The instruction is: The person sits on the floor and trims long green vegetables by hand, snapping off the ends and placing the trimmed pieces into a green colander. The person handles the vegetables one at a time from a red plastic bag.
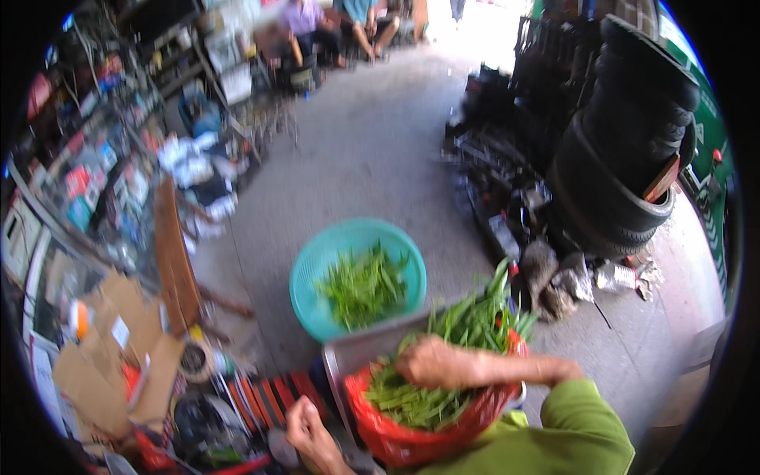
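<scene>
A red plastic bag (408, 451) sits close in front of me, filled with long green vegetable stems (419, 405); leafy tops (495, 317) stick out on its far right side. My right hand (431, 362) reaches across the bag, closed and knuckles up, with its fingertips down among the greens. To the left of the bag my left hand (307, 430) is raised with curled fingers; whatever it may pinch is hidden. Beyond the bag stands a turquoise plastic basket (303, 277) holding loose green leaves (364, 285). A metal tray (340, 360) edges out from beneath the bag.
A brown wooden bench (176, 253), torn cardboard (119, 348) and clutter lie to the left. Stacked tires (625, 150) and dark metal parts (499, 174) stand at the right. Two people (336, 28) sit far back beside the concrete floor (356, 142).
</scene>
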### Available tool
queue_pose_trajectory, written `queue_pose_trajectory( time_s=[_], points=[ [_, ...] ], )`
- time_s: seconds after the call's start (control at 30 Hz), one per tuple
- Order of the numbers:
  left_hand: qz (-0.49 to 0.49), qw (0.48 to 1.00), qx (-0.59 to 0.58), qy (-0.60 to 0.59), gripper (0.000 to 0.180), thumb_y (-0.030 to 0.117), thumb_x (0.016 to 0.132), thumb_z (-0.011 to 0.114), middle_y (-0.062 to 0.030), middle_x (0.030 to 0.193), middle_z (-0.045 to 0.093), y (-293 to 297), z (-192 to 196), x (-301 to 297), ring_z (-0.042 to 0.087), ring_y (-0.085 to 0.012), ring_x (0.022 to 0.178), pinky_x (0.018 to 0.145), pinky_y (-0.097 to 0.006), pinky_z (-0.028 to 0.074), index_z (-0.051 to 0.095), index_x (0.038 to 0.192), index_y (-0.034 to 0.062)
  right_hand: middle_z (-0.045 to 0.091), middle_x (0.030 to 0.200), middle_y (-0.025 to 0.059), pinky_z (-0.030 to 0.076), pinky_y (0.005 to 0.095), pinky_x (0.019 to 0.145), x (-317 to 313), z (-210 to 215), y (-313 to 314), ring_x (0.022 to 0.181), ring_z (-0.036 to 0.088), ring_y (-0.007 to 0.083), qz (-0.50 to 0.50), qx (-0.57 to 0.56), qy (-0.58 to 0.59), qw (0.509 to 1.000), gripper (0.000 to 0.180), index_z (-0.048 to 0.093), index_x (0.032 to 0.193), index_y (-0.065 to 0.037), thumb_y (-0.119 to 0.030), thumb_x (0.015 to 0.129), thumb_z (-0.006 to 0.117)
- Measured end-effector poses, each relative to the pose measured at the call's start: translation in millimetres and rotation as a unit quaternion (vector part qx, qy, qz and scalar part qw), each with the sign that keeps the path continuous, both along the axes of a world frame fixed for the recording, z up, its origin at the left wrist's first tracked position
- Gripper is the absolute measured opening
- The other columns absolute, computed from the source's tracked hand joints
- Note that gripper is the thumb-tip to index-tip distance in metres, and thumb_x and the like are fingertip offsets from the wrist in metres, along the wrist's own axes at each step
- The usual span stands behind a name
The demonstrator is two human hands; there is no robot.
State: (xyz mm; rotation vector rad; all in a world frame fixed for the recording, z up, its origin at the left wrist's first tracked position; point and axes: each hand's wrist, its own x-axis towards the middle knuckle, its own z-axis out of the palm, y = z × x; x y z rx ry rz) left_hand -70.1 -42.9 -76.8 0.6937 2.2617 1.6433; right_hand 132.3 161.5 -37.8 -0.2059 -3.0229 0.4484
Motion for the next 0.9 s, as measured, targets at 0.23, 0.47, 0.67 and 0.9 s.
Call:
queue_pose_trajectory(
  time_s=[0.23,0.47,0.67,0.9],
  points=[
    [-0.344,0.928,0.104,0.101,0.018,0.01,0.096,0.061,-0.0142,0.109,0.068,86.0,44.0,31.6,0.065,-0.0258,0.099,0.089,-0.034,0.049,0.068,0.107,-0.0014,0.054,0.081,0.0078,0.046,0.039,0.071,30.2,-20.5,-27.3,0.08,0.057,0.0275,-0.137,-0.091,0.242,0.956,0.015,0.059,0.084,-0.007,-0.014,0.074,0.067],
    [-0.414,0.874,-0.093,0.237,0.022,0.013,0.095,0.057,-0.0208,0.106,0.067,80.1,56.2,63.6,0.061,-0.0363,0.103,0.092,-0.042,0.046,0.066,0.108,-0.0026,0.065,0.091,0.0087,0.049,0.0386,0.077,43.5,-17.3,-36.5,0.086,0.063,0.0273,-0.195,-0.135,0.268,0.934,0.023,0.068,0.102,-0.005,-0.014,0.08,0.07],
    [-0.414,0.881,-0.067,0.217,0.022,0.012,0.094,0.057,-0.0203,0.108,0.066,69.1,79.5,64.6,0.058,-0.038,0.108,0.097,-0.044,0.043,0.066,0.109,-0.0025,0.067,0.094,0.0081,0.05,0.0382,0.077,39.3,-23.1,-39.0,0.087,0.064,0.0265,-0.202,-0.136,0.303,0.921,0.026,0.07,0.105,-0.005,-0.014,0.081,0.071],
    [-0.381,0.872,-0.099,0.29,0.023,0.012,0.09,0.062,-0.0193,0.11,0.065,63.5,58.7,63.9,0.058,-0.0365,0.107,0.096,-0.043,0.042,0.067,0.11,0.0014,0.067,0.096,0.0078,0.051,0.0374,0.075,34.9,-6.0,-41.0,0.085,0.065,0.0258,-0.175,-0.127,0.344,0.914,0.027,0.069,0.107,-0.005,-0.014,0.082,0.072]
  ],
)
